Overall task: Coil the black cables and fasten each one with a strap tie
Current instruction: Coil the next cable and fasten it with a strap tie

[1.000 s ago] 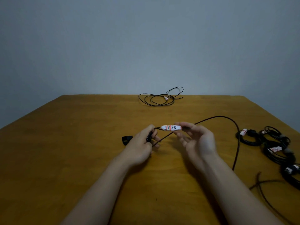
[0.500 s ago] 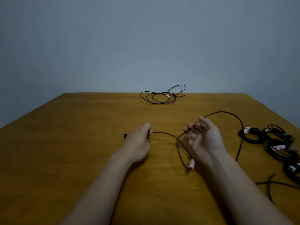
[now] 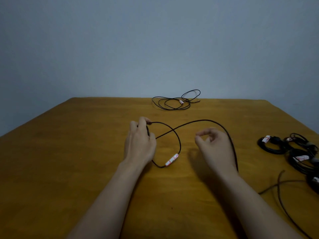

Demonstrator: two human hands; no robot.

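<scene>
Done: tied coils at right edge. In progress: cable mid-frame on desk, one loop formed, pinched by left grip; right grip loosely curled, empty. Left: finish coiling, strap it, then loose cable at top centre.

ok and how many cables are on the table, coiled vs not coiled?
Uncoiled black cables: 2, the held cable in the left hand and the far cable at the back.
Coiled cables: 4, at the right; the nearest is cut by the frame.
Total: 6, taking the strand at lower right as the held cable's tail.
</scene>
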